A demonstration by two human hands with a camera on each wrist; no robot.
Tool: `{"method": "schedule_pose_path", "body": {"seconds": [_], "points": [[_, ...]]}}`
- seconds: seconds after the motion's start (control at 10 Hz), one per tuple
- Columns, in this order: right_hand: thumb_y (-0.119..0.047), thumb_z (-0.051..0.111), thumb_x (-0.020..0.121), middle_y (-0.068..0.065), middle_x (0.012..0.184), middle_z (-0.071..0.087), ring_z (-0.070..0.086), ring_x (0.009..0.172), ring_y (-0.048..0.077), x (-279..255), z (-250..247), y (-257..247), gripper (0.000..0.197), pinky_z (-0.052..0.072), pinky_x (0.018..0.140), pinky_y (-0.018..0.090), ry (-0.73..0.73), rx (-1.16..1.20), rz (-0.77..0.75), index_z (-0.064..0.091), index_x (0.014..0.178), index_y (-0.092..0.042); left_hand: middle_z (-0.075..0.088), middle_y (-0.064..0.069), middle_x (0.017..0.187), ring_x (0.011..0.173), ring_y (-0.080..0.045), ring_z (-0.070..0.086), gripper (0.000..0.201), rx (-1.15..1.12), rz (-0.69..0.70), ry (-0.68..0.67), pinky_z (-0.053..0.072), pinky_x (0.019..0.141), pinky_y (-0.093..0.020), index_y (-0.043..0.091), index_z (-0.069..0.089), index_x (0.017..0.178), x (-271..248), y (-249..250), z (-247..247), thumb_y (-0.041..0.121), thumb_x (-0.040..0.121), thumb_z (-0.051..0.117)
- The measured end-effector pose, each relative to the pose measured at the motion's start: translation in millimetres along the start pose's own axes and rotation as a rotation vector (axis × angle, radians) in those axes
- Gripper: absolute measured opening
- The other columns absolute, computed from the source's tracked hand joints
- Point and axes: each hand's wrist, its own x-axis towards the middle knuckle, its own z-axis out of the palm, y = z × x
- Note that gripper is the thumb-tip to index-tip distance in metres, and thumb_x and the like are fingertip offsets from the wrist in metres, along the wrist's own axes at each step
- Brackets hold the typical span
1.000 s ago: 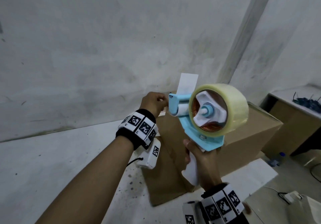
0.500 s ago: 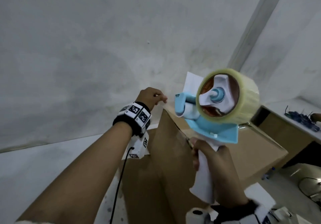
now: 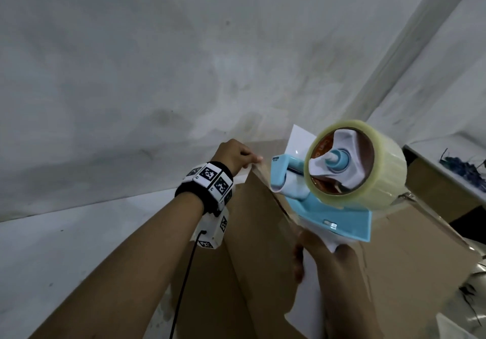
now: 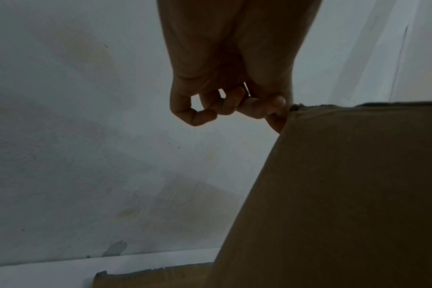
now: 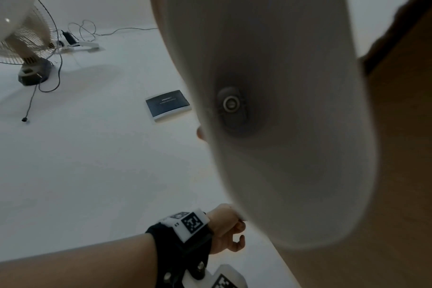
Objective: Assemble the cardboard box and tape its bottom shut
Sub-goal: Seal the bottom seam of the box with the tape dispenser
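The brown cardboard box (image 3: 263, 233) stands upright in front of me in the head view. My left hand (image 3: 252, 161) pinches its far top corner, thumb behind and index finger (image 4: 271, 104) on top; whether tape lies under the fingers cannot be told. My right hand (image 3: 315, 254) grips the white handle (image 5: 284, 146) of a light-blue tape dispenser (image 3: 328, 215). The dispenser carries a clear tape roll (image 3: 368, 167), and its front roller sits at the box's top edge, just right of my left hand.
A grey wall rises close behind the box. A brown cabinet (image 3: 441, 194) with dark blue items on top stands at the right. A white sheet (image 3: 299, 141) shows behind the dispenser. On the floor are a fan (image 5: 20, 39), cables and a black booklet (image 5: 168, 104).
My view has tilted upward and the box looms larger. The dispenser has shifted a little to the right, away from my left hand, which stays at the box corner.
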Motion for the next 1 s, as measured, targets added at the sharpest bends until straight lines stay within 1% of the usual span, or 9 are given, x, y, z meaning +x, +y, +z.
{"method": "schedule_pose_path", "body": {"seconds": [0.1, 0.2, 0.3, 0.4, 0.5, 0.6, 0.8, 0.9, 1.0], "points": [[-0.036, 0.060, 0.062, -0.002, 0.041, 0.056, 0.052, 0.037, 0.007, 1.1, -0.9, 6.2, 0.022, 0.044, 0.040, 0.015, -0.032, 0.001, 0.066, 0.059, 0.053, -0.016, 0.045, 0.003, 0.048, 0.033, -0.001, 0.041, 0.037, -0.032, 0.019, -0.023, 0.028, 0.036, -0.006, 0.018, 0.054, 0.046, 4.2, -4.2, -0.2, 0.026, 0.079, 0.069], [-0.035, 0.062, 0.060, -0.002, 0.040, 0.057, 0.052, 0.035, 0.005, 1.4, -0.4, 4.9, 0.019, 0.044, 0.039, 0.013, -0.033, 0.004, 0.059, 0.059, 0.049, -0.019, 0.049, 0.004, 0.052, 0.038, 0.003, 0.045, 0.028, -0.081, 0.060, -0.016, 0.031, 0.040, -0.003, 0.013, 0.064, 0.056, 5.7, -1.6, -2.6, 0.023, 0.081, 0.066], [-0.040, 0.062, 0.060, -0.004, 0.040, 0.057, 0.053, 0.037, 0.002, 4.6, -1.5, 1.0, 0.023, 0.044, 0.040, 0.011, -0.012, 0.000, -0.002, 0.059, 0.047, -0.022, 0.061, 0.004, 0.066, 0.053, 0.003, 0.050, 0.020, -0.139, 0.109, 0.015, 0.035, 0.048, 0.001, 0.002, 0.073, 0.084, 12.1, 5.8, -6.1, 0.020, 0.083, 0.063], [-0.048, 0.059, 0.054, -0.004, 0.040, 0.057, 0.052, 0.036, 0.002, 6.5, 0.7, 2.0, 0.027, 0.043, 0.040, 0.011, -0.024, 0.003, 0.008, 0.059, 0.048, -0.022, 0.057, 0.006, 0.061, 0.054, 0.000, 0.045, 0.019, -0.063, 0.076, -0.005, 0.034, 0.046, -0.001, 0.006, 0.073, 0.082, 12.2, 2.0, -5.5, 0.023, 0.082, 0.065], [-0.041, 0.062, 0.058, -0.005, 0.039, 0.055, 0.051, 0.035, 0.002, 9.5, 1.8, 5.9, 0.023, 0.042, 0.040, 0.011, -0.031, -0.001, 0.039, 0.057, 0.048, -0.021, 0.044, 0.005, 0.048, 0.039, 0.001, 0.040, 0.033, -0.044, -0.002, -0.016, 0.027, 0.040, -0.006, 0.014, 0.059, 0.051, 10.3, -11.9, 5.0, 0.026, 0.081, 0.066], [-0.037, 0.062, 0.063, -0.006, 0.040, 0.056, 0.051, 0.037, 0.002, 9.2, 1.3, 10.3, 0.023, 0.043, 0.041, 0.012, -0.027, 0.017, 0.045, 0.058, 0.046, -0.021, 0.040, 0.001, 0.047, 0.038, -0.002, 0.037, 0.038, -0.086, -0.034, -0.002, 0.027, 0.040, -0.008, 0.011, 0.054, 0.050, 9.8, -20.9, 14.8, 0.027, 0.083, 0.064], [-0.032, 0.058, 0.071, -0.005, 0.042, 0.055, 0.051, 0.039, 0.003, 6.5, 4.5, 9.6, 0.025, 0.044, 0.043, 0.015, -0.023, 0.030, 0.041, 0.057, 0.048, -0.022, 0.060, -0.004, 0.065, 0.053, -0.003, 0.052, 0.025, -0.159, -0.107, 0.013, 0.039, 0.069, -0.020, 0.010, 0.071, 0.093, 1.2, -19.5, 16.4, 0.031, 0.083, 0.063], [-0.033, 0.059, 0.071, -0.005, 0.043, 0.055, 0.050, 0.039, 0.005, 6.0, 4.2, 7.5, 0.025, 0.044, 0.043, 0.016, -0.027, 0.035, 0.035, 0.057, 0.049, -0.021, 0.070, -0.009, 0.083, 0.091, -0.015, 0.065, 0.038, -0.081, -0.201, 0.147, 0.041, 0.083, -0.021, 0.018, 0.064, 0.112, -6.8, -16.6, 11.8, 0.044, 0.087, 0.052], [-0.033, 0.059, 0.073, -0.005, 0.044, 0.055, 0.050, 0.040, 0.006, 5.1, 3.2, 6.7, 0.025, 0.044, 0.043, 0.016, -0.026, 0.035, 0.027, 0.057, 0.052, -0.020, 0.062, -0.014, 0.119, 0.116, -0.028, 0.055, 0.050, 0.012, -0.282, 0.202, 0.041, 0.096, -0.032, 0.018, 0.051, 0.127, -9.6, -18.9, 8.4, 0.050, 0.091, 0.040]]}}
